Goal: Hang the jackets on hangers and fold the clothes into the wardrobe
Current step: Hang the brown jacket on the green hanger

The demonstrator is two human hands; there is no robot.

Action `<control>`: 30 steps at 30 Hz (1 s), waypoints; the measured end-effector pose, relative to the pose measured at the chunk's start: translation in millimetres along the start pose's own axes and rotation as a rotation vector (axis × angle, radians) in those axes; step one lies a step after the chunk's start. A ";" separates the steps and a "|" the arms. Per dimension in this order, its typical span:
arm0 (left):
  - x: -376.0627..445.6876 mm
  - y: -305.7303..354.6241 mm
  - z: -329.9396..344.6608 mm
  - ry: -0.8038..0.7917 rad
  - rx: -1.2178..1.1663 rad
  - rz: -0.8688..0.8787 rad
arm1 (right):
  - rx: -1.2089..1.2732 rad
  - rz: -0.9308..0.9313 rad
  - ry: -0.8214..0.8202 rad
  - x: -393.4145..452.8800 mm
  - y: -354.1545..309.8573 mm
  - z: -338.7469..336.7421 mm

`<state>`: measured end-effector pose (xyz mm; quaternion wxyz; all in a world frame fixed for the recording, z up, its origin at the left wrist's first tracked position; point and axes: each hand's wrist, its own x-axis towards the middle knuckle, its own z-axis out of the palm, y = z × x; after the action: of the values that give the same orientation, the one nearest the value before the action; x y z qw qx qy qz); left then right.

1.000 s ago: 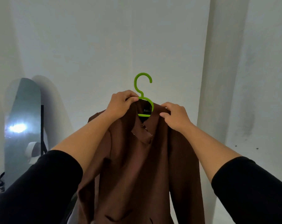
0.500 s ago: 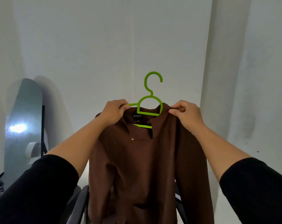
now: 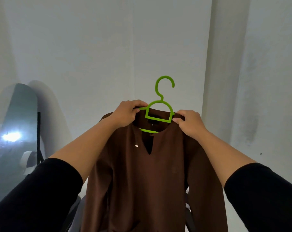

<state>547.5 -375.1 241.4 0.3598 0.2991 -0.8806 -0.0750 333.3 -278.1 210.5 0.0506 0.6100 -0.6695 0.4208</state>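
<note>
Held aloft: soft, limp brown jacket (image 3: 152, 173), shoulders pinched onto light, stiff green hanger (image 3: 159, 113) by left hand (image 3: 126, 114) and right hand (image 3: 190, 124), hook free above

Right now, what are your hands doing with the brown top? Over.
Left hand and right hand each pinch a shoulder of the brown top. Top sits on green hanger, held up. Nothing blocking.
</note>
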 end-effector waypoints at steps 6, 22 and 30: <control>2.7 -0.4 2.4 -0.022 -0.003 -0.029 | 0.027 0.001 0.027 -4.9 -1.1 0.7; 2.2 5.6 12.7 -0.001 0.047 -0.068 | -0.265 -0.076 0.024 -15.7 14.2 -2.5; -2.6 24.0 11.7 0.026 -0.051 0.010 | -0.156 -0.051 0.083 -26.5 0.7 -9.4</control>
<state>529.6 -355.1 239.6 0.3792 0.2862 -0.8751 -0.0918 335.1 -251.8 200.8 0.1364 0.6030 -0.6818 0.3911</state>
